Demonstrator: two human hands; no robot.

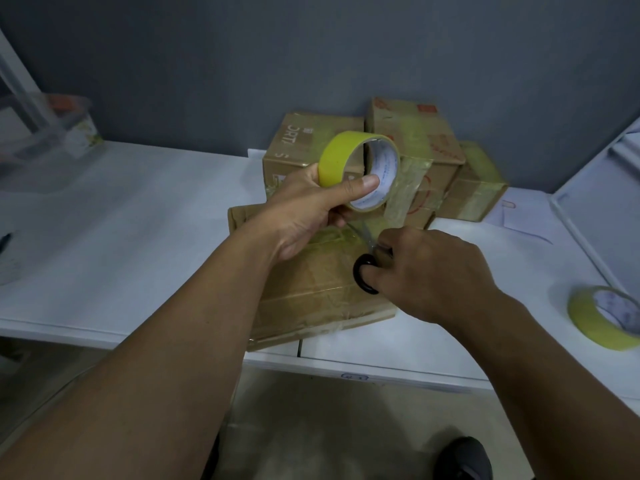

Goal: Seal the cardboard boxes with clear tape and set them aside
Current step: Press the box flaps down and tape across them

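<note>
Above the flat taped cardboard box point(311, 282), left hand point(304, 213) gripping a glossy tape roll point(360, 171), right hand point(426, 268) clasping black-handled scissors point(363, 275).

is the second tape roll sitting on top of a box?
No, the second tape roll lies flat on the white table at the right, apart from the boxes.

The left hand point(304, 216) holds a yellow tape roll point(358, 171) above a cardboard box point(311, 289) on the white worktop point(138, 237); the right hand point(429, 271) works black-handled scissors point(363, 275) at the tape strip point(401, 192).

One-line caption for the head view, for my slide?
Left hand holds tape roll; right hand cuts tape with scissors over box.
</note>
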